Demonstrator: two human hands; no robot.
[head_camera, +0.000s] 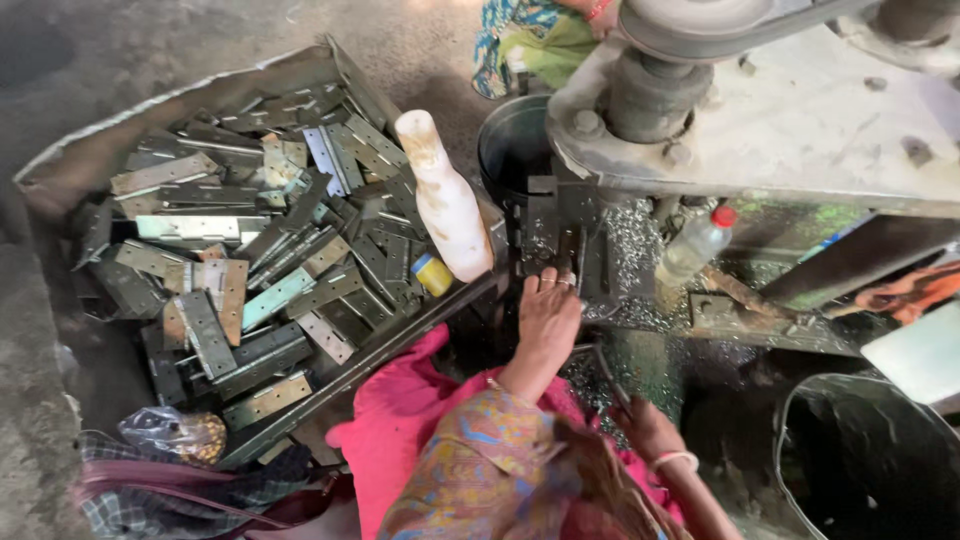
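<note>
Right hand (648, 428): low at 5 o'clock, gripping a thin metal rod (608, 375).
Left hand: out of view.
Hinges (250, 260): heaped in tray (345, 375), 9 o'clock.
Foot (548, 320): toes touching the press (560, 240).

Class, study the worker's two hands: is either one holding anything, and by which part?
The left hand rests on the machine's dark metal fixture, its grip unclear. The right hand seems to hold a thin rod at its lower end.

Concrete floor (150, 40), metal tray (330, 385) of hinge plates (260, 250), black bucket (870, 460)
</note>
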